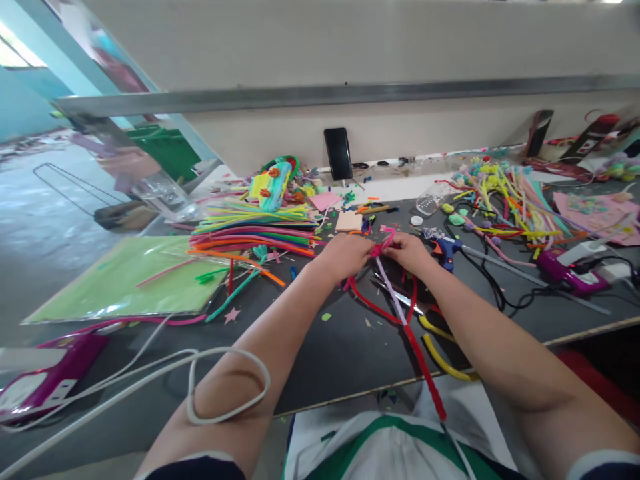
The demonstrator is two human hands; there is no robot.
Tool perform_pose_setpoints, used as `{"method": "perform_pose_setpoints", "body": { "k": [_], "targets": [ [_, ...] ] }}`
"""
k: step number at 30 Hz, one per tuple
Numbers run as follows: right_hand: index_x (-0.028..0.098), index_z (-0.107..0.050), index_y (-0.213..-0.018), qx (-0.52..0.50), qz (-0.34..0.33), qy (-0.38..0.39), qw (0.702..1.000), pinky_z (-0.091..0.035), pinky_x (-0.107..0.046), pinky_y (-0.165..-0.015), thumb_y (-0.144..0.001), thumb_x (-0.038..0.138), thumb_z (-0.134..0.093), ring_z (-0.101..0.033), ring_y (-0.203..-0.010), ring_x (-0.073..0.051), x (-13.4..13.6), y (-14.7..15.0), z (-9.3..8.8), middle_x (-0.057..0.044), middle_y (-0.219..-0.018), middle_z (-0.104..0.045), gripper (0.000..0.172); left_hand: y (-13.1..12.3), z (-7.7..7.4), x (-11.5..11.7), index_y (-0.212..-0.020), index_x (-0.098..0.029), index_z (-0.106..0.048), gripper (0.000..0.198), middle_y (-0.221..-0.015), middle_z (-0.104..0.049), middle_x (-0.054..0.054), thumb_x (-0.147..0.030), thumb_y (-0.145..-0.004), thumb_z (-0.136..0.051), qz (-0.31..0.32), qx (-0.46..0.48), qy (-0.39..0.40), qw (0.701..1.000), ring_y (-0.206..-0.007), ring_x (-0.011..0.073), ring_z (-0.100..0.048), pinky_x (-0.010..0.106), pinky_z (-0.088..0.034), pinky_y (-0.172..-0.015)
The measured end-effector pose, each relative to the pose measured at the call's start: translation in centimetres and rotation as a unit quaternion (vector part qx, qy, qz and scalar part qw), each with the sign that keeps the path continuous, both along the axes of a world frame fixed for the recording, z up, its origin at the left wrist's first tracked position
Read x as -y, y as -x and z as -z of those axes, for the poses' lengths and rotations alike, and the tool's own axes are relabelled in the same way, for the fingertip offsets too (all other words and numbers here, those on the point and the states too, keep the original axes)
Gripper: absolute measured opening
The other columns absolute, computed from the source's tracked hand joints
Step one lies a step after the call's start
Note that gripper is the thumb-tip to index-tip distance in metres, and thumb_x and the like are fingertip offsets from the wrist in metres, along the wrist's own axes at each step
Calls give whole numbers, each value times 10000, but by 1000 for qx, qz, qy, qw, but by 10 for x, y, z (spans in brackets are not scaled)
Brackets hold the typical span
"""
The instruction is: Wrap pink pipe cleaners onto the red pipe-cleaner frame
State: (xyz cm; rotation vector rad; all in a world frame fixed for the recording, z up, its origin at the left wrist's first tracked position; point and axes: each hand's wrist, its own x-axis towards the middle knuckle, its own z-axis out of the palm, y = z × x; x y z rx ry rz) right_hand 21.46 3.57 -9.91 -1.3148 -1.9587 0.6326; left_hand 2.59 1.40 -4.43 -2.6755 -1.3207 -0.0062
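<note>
Over the table's middle, my left hand [350, 257] and my right hand [407, 255] are close together with fingers pinched. Between them is a pink pipe cleaner piece [389, 235], bent into a small loop at its top. A lavender and red pipe-cleaner stem [421, 363] hangs down from it past the table's front edge. Red pipe cleaners [375, 308] curve beneath my hands. Scissors with yellow handles [445, 360] lie under my right forearm. A blue glue gun [447, 252] rests just right of my right hand. My fingers partly hide the pink piece.
Bundled colourful pipe cleaners [260, 227] lie left, beside a green sheet in plastic [120, 280]. A phone [339, 153] leans on the back panel. More pipe cleaners [505, 200] are piled right. Purple power strips [573, 272] and a white cable [230, 351] lie around my arms.
</note>
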Motion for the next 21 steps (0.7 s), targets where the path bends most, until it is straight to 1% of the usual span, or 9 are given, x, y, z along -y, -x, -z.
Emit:
{"method": "perform_pose_setpoints", "body": {
  "k": [3, 7, 12, 15, 18, 21],
  "targets": [
    [185, -698, -741, 2, -1, -3, 1000, -442, -295, -786, -742, 190, -630, -592, -798, -165, 1, 0, -2, -28, -825, -675, 69, 3, -1, -2, -894, -186, -652, 257, -893, -691, 94, -332, -871, -441, -22, 2, 6, 1000, -852, 225, -641, 295, -451, -740],
    [181, -708, -774, 18, 22, 12, 1000, -461, -314, -789, -748, 195, -609, -611, -806, -183, 3, 1, -5, -43, -840, -688, 103, 5, 1, -4, -901, -192, -647, 227, -926, -691, 85, -276, -856, -441, -36, 7, 19, 999, -856, 208, -635, 274, -447, -718],
    [184, -699, -793, -12, 41, 33, 999, -475, -319, -842, -693, 135, -605, -634, -829, -188, 3, 2, -4, -36, -882, -705, 146, 5, 5, -5, -913, -203, -655, 232, -933, -688, 86, -214, -828, -439, -47, 1, 35, 998, -860, 212, -634, 265, -446, -692],
    [198, -693, -775, -24, 24, 23, 999, -466, -338, -881, -692, 154, -614, -633, -861, -192, 2, 1, -2, -27, -899, -705, 123, 7, 6, -7, -893, -203, -660, 220, -929, -689, 92, -208, -809, -457, -50, 12, 41, 998, -866, 227, -634, 276, -449, -695],
    [212, -698, -772, -6, 14, 11, 1000, -457, -360, -894, -693, 181, -638, -627, -893, -205, 1, -2, -3, -29, -922, -697, 104, 6, 5, -6, -886, -205, -661, 212, -920, -690, 83, -246, -817, -464, -66, 29, 41, 997, -862, 216, -631, 268, -447, -708],
    [201, -681, -725, 18, 18, -21, 999, -452, -359, -881, -709, 205, -645, -611, -921, -213, -1, -5, -4, -45, -953, -682, 40, 2, 2, -3, -887, -200, -661, 226, -908, -689, 79, -276, -826, -457, -65, 37, 38, 996, -834, 213, -631, 269, -442, -693]
  ]
}}
